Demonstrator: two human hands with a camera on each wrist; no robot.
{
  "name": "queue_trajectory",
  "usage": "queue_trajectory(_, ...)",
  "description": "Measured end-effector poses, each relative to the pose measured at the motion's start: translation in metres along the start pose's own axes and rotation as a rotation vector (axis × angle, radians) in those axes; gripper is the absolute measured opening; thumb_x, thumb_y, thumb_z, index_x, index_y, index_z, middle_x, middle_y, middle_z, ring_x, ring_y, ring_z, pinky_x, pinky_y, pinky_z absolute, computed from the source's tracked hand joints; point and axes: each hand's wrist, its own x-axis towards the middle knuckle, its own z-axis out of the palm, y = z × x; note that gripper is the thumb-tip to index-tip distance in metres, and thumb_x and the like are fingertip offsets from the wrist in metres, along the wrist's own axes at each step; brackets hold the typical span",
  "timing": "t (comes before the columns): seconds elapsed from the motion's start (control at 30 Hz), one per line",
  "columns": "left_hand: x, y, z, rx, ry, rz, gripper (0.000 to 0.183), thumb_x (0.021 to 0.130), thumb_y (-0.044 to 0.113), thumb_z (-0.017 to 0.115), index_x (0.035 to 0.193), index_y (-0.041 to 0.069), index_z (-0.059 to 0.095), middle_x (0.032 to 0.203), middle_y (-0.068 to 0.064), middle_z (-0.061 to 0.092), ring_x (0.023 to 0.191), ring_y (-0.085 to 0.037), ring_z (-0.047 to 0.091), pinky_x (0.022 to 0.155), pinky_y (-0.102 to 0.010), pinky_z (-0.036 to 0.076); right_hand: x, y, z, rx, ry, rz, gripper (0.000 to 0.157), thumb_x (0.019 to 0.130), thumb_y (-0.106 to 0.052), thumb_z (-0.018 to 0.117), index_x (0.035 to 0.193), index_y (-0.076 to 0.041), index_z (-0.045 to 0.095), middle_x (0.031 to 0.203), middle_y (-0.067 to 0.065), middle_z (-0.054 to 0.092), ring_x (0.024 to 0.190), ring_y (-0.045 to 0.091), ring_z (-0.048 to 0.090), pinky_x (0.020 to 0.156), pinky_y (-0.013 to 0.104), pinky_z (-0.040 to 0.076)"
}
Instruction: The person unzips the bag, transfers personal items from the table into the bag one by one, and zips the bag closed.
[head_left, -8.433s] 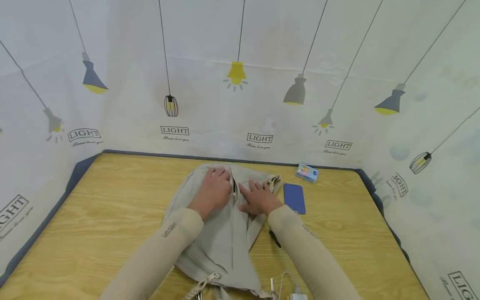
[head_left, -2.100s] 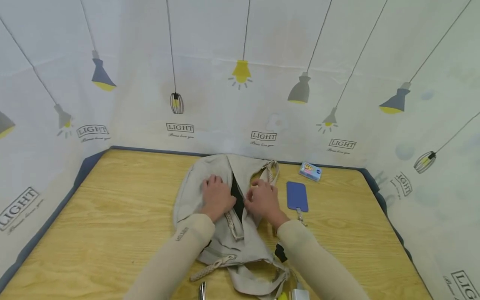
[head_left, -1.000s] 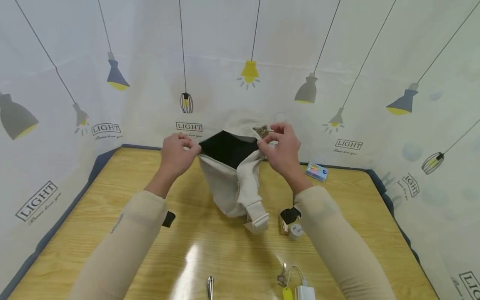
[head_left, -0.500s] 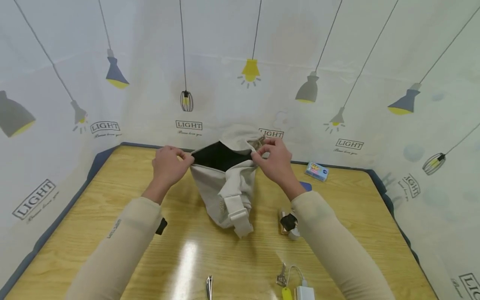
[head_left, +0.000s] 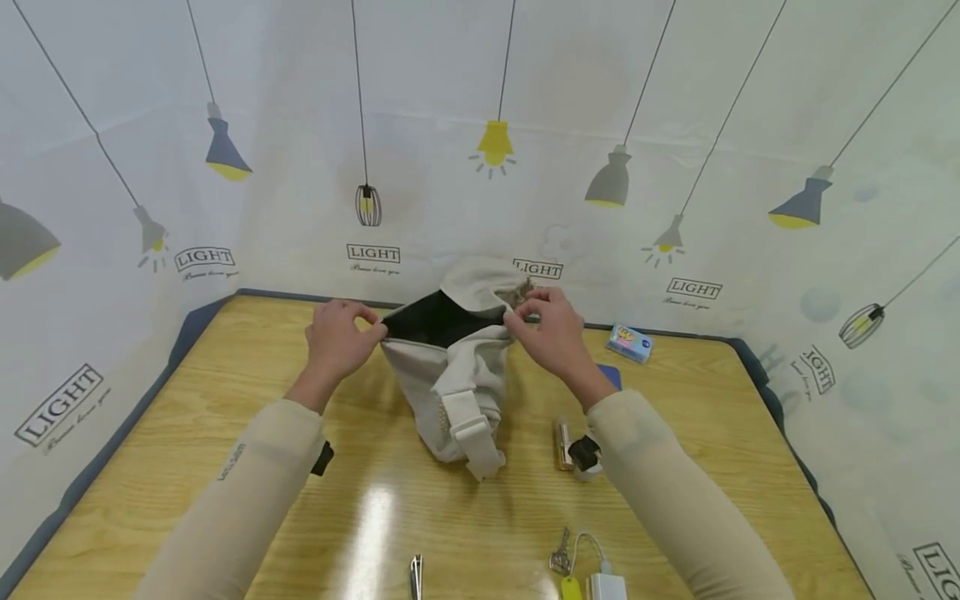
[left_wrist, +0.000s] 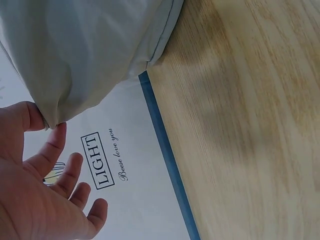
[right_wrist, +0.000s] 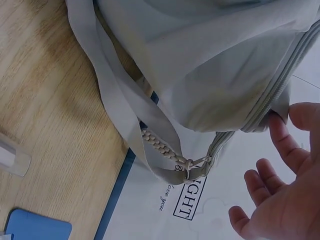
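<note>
A light grey fabric bag [head_left: 420, 367] stands at the middle of the table, its zippered mouth spread wide over a dark lining. My left hand [head_left: 337, 337] pinches the left corner of the mouth between thumb and index finger; in the left wrist view the other fingers of that hand [left_wrist: 55, 185] are spread loosely. With thumb and index finger my right hand [head_left: 551, 333] pinches the opposite side of the mouth. The right wrist view shows this hand [right_wrist: 285, 180] at the zipper edge, near a braided pull [right_wrist: 162, 147] and a strap [right_wrist: 110, 90]. A buckled strap [head_left: 472, 429] hangs down the bag's front.
At the back right lie a small blue box [head_left: 630, 343] and a blue card holder [head_left: 611, 375], partly hidden. A gold tube [head_left: 564, 446] stands by the right wrist. Nearer are a nail clipper [head_left: 417, 575], a key [head_left: 560, 554] with a yellow tag, and a white charger [head_left: 607, 586] with a cable.
The bag lay flat with both hands working at its opening. It was then lifted upright and its mouth pulled wide. Over the last second it has come down slightly toward the table.
</note>
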Motion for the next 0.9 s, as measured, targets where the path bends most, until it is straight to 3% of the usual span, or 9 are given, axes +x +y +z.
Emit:
queue_trajectory(0.27,0.0,-0.003,0.004,-0.018,0.008,0.016,0.027,0.09,0.029,0.054,0.1,0.007,0.065,0.135,-0.02,0.048,0.131,-0.044,0.034,0.101,-0.063,0.028,-0.007,0.012,-0.003,0.008,-0.049,-0.074,0.032,0.099,-0.032,0.054,0.101,-0.005,0.07,0.13,0.017,0.054,0.121,0.033,0.05,0.1,0.057,0.037)
queue_trajectory(0.53,0.003,-0.004,0.005,-0.018,0.009,0.03,0.028,0.09,0.028,0.053,0.101,0.007,0.066,0.134,-0.02,0.049,0.132,-0.045,0.034,0.1,-0.065,0.028,-0.028,0.038,-0.003,0.012,-0.124,-0.127,0.024,0.098,-0.031,0.056,0.111,-0.012,0.064,0.128,0.013,0.054,0.122,0.033,0.052,0.1,0.055,0.042)
queue_trajectory(0.8,0.005,-0.007,0.005,-0.021,-0.005,0.028,0.029,0.091,0.028,0.052,0.102,0.006,0.067,0.137,-0.02,0.048,0.133,-0.048,0.033,0.1,-0.067,0.028,-0.058,0.066,0.002,0.023,-0.142,-0.336,0.019,0.093,-0.023,0.065,0.11,-0.015,0.065,0.126,0.009,0.058,0.118,0.026,0.055,0.099,0.049,0.046)
queue_trajectory(0.9,0.005,-0.009,0.004,-0.017,-0.008,0.026,0.029,0.091,0.028,0.052,0.102,0.006,0.067,0.138,-0.02,0.048,0.133,-0.048,0.032,0.1,-0.068,0.028,-0.07,0.075,0.006,0.008,-0.187,-0.383,0.019,0.092,-0.021,0.067,0.111,-0.017,0.064,0.125,0.007,0.058,0.116,0.023,0.057,0.097,0.046,0.048)
